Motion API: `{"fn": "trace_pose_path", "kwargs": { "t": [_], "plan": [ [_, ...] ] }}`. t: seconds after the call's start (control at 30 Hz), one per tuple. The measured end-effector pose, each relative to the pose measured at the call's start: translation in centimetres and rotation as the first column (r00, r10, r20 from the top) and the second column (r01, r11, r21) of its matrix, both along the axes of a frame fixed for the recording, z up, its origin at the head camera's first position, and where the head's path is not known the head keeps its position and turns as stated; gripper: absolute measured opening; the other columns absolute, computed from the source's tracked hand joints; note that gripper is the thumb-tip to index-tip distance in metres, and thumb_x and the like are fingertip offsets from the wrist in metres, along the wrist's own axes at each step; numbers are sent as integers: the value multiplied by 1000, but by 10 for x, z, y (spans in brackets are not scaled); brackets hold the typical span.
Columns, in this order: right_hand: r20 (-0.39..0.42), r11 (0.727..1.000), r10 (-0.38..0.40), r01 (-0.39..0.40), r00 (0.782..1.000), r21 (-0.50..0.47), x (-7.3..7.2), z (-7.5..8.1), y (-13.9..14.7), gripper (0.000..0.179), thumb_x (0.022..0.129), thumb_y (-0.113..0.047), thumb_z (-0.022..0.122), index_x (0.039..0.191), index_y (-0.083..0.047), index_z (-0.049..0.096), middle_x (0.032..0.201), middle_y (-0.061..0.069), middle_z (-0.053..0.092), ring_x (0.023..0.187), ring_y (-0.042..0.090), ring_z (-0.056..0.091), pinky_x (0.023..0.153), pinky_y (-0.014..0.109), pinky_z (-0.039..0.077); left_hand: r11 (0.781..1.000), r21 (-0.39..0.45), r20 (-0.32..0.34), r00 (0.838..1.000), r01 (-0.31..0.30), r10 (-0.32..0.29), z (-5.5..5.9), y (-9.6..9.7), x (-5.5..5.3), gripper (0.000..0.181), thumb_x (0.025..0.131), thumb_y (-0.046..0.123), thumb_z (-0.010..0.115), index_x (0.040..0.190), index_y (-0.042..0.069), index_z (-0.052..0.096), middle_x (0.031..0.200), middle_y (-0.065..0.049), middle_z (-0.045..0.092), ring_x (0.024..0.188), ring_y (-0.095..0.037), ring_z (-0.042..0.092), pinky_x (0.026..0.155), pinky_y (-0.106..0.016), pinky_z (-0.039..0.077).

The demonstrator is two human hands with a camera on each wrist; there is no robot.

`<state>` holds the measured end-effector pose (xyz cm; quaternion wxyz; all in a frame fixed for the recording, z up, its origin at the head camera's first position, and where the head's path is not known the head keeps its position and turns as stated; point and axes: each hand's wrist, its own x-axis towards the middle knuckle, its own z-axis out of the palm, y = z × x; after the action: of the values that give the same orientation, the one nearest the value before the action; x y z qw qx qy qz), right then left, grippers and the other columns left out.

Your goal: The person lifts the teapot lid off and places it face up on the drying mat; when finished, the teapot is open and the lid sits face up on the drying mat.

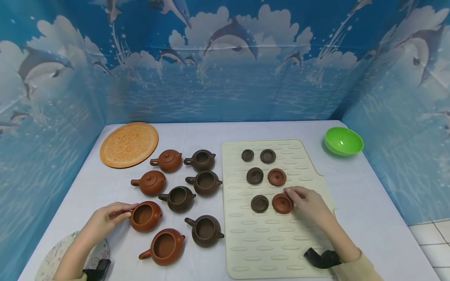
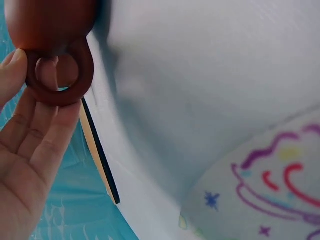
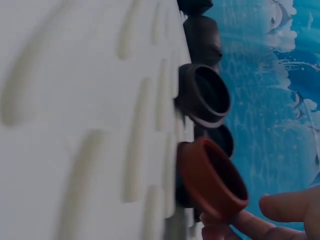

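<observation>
My left hand (image 1: 109, 218) pinches the ring handle (image 2: 86, 67) of a lidless reddish-brown teapot (image 1: 149, 222), which stands on the white cloth with its spout to the right. Thumb on one side, fingertips on the other, as the left wrist view shows. At the mat, my right hand (image 1: 309, 203) has its fingertips at the edge of a reddish-brown teapot lid (image 1: 283, 203) lying upside down; in the right wrist view the thumb (image 3: 287, 206) is apart from that lid. A second reddish-brown lid (image 1: 277, 177) and several dark brown lids (image 1: 259, 203) lie around it.
Two lidded reddish teapots (image 1: 152, 183) stand behind the held one, a lidless one (image 1: 165, 249) in front. Several dark lidless teapots (image 1: 206, 231) line the cream mat's (image 1: 253, 242) left side. Also here are an orange-tan round board (image 1: 129, 144), a patterned round mat (image 1: 56, 253) and a green bowl (image 1: 343, 141).
</observation>
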<state>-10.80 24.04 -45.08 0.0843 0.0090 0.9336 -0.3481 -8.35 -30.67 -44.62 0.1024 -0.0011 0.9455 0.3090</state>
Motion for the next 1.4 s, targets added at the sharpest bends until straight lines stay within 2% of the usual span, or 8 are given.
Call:
{"fn": "trace_pose_path", "kwargs": {
  "t": [0.17, 0.33, 0.47, 0.6, 0.8, 1.07, 1.23, 1.4],
  "plan": [
    [-55, 999, 14, -16, 998, -30, -9, 14, -6, 46, 103, -40, 49, 126, -3, 65, 122, 21, 68, 115, 42, 61, 96, 57, 48, 999, -25, -31, 999, 33, -34, 4, 1, -2, 26, 93, 13, 67, 118, 10, 72, 117, -12, 71, 113, -36, 64, 88, -44, 57],
    [-112, 995, 62, -70, 992, -69, -22, 29, -31, 40, 103, -34, 52, 127, -4, 65, 128, 19, 65, 115, 41, 62, 96, 55, 50, 997, -55, -78, 996, 45, -49, 19, 4, -10, 28, 96, 17, 64, 123, 8, 69, 123, -14, 68, 116, -38, 62, 88, -47, 57],
    [-152, 982, 139, -156, 979, -109, -38, 41, -62, 32, 102, -30, 55, 124, -10, 68, 123, 12, 69, 112, 33, 64, 93, 49, 53, 995, -82, -131, 989, 61, -71, 35, 6, -26, 30, 98, 17, 62, 126, 7, 66, 126, -18, 65, 118, -41, 60, 91, -53, 54],
    [-209, 939, 262, -299, 942, -170, -56, 54, -103, 27, 101, -26, 57, 121, -13, 70, 120, 6, 70, 105, 25, 66, 87, 40, 56, 994, -81, -181, 980, 70, -84, 43, 6, -48, 32, 98, 15, 61, 129, 5, 64, 127, -21, 64, 120, -42, 58, 93, -55, 53],
    [-242, 851, 442, -489, 864, -191, -81, 64, -176, 24, 100, -22, 59, 117, -13, 72, 118, 4, 71, 106, 20, 67, 91, 32, 55, 995, -79, -151, 985, 68, -79, 34, 4, -79, 32, 98, 14, 60, 129, 4, 64, 131, -24, 60, 120, -42, 57, 94, -55, 52],
    [-167, 760, 620, -639, 767, -115, -102, 60, -271, 26, 101, -25, 57, 123, -16, 69, 122, 1, 69, 107, 13, 64, 87, 24, 53, 990, -110, -53, 994, 93, -99, 19, -3, -94, 31, 95, 14, 64, 125, 8, 67, 129, -23, 62, 120, -45, 57, 95, -59, 50],
    [-116, 762, 637, -645, 762, -53, -104, 53, -312, 26, 100, -23, 59, 123, -17, 69, 118, -1, 70, 92, 6, 63, 75, 16, 49, 988, -93, -36, 991, 125, -128, 13, -4, -95, 30, 94, 10, 66, 124, 8, 68, 122, -21, 67, 113, -43, 63, 91, -56, 53],
    [-79, 772, 633, -636, 770, -1, -100, 43, -337, 25, 99, -21, 60, 122, -16, 69, 116, -3, 71, 96, 4, 63, 78, 12, 49, 992, -58, -22, 994, 110, -111, 10, -2, -94, 30, 94, 7, 65, 124, 7, 68, 120, -20, 68, 112, -41, 63, 91, -54, 54]
  ]
}}
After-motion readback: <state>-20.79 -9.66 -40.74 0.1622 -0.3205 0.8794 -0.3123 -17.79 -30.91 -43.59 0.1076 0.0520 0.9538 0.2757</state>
